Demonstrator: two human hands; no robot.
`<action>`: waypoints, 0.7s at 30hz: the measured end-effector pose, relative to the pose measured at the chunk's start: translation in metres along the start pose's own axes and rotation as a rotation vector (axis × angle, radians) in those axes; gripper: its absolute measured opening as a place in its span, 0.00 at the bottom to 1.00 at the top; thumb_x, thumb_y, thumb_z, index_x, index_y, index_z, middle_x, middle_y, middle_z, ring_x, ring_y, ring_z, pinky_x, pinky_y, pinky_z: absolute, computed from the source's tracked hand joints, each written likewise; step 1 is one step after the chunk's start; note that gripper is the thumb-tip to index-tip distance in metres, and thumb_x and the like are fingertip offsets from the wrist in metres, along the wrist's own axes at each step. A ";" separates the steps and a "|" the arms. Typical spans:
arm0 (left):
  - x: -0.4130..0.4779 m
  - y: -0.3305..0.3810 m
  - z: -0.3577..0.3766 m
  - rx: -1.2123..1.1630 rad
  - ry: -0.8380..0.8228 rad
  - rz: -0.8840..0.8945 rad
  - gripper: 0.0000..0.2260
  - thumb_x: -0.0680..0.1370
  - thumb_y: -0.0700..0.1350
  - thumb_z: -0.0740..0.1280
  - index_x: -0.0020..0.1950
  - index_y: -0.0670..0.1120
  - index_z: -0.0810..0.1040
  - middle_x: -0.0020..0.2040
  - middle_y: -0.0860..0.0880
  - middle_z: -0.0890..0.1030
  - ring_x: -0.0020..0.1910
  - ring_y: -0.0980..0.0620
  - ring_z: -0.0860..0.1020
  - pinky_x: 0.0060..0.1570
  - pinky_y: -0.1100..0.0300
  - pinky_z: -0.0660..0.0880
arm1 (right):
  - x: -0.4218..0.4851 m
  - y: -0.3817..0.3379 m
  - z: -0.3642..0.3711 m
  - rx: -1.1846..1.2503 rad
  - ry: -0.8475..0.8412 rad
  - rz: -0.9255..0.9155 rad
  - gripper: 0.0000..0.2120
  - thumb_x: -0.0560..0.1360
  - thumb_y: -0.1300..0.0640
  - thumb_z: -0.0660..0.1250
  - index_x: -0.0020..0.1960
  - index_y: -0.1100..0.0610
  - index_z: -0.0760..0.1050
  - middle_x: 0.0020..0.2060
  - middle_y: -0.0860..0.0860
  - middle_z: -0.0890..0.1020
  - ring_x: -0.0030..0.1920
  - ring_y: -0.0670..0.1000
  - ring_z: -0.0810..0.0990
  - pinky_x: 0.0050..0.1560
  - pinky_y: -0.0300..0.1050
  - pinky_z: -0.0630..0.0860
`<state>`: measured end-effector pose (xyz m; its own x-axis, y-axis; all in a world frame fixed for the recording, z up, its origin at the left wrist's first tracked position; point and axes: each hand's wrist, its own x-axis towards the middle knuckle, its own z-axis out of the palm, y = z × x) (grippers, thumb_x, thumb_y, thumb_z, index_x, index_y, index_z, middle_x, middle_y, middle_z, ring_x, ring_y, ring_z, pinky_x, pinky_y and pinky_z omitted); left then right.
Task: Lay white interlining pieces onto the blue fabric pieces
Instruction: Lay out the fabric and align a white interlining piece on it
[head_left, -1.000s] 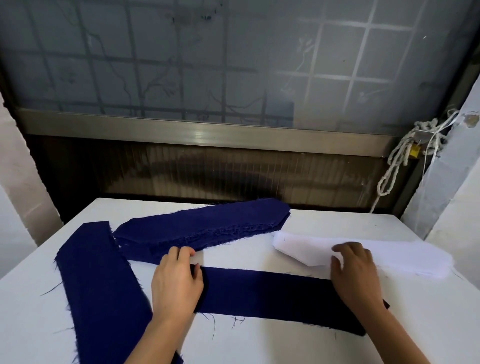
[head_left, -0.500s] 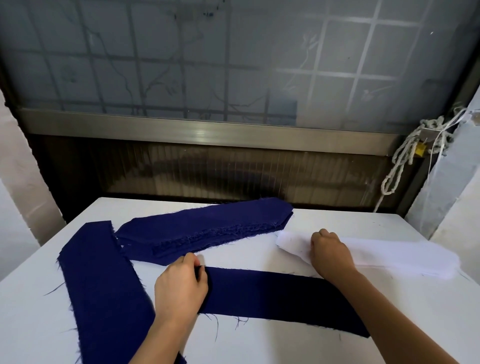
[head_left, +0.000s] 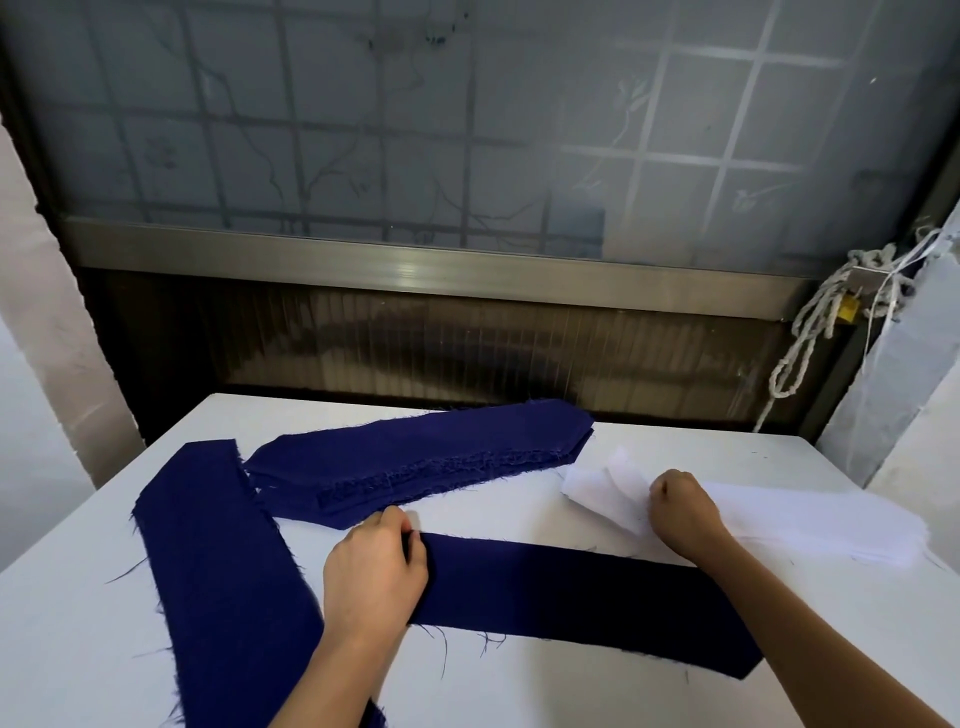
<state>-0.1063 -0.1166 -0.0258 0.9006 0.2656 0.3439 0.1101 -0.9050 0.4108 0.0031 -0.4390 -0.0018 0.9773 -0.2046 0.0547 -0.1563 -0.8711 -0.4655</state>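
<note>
Left grip (head_left: 374, 577) pinches blue strip (head_left: 571, 597) end on the surface (head_left: 519, 691); right grip (head_left: 680, 512), fingers curled, holds white interlining stack (head_left: 789, 519).

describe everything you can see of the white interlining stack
A long, flat stack of thin white interlining pieces lies on the white table at the right, just beyond the near blue strip. It looks soft and slightly translucent. Its left end tapers, and there the top layers lift and fan where the right hand, fingers curled, pinches them.
</note>
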 end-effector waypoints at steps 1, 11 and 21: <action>0.000 0.000 0.000 0.007 -0.001 0.004 0.05 0.80 0.49 0.62 0.48 0.51 0.76 0.40 0.56 0.78 0.37 0.56 0.76 0.36 0.60 0.74 | 0.000 0.001 -0.002 0.052 -0.008 0.012 0.08 0.79 0.62 0.56 0.48 0.64 0.72 0.51 0.60 0.75 0.47 0.58 0.75 0.48 0.47 0.72; -0.002 0.002 0.002 -0.034 0.066 0.077 0.04 0.77 0.44 0.68 0.44 0.46 0.78 0.34 0.52 0.78 0.33 0.52 0.74 0.32 0.59 0.69 | -0.035 -0.009 -0.015 0.039 0.146 -0.126 0.09 0.80 0.60 0.57 0.55 0.61 0.74 0.62 0.57 0.72 0.59 0.55 0.70 0.61 0.50 0.67; -0.008 -0.005 -0.003 -0.387 0.076 0.371 0.26 0.84 0.59 0.44 0.33 0.51 0.70 0.31 0.56 0.72 0.36 0.57 0.71 0.39 0.57 0.70 | -0.132 -0.096 0.041 -0.163 0.073 -0.445 0.16 0.74 0.61 0.55 0.59 0.57 0.72 0.69 0.51 0.65 0.68 0.53 0.63 0.68 0.48 0.57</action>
<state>-0.1152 -0.1135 -0.0280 0.8148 -0.0121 0.5796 -0.3856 -0.7579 0.5263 -0.1053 -0.3104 -0.0006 0.9427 0.1782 0.2819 0.2488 -0.9387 -0.2386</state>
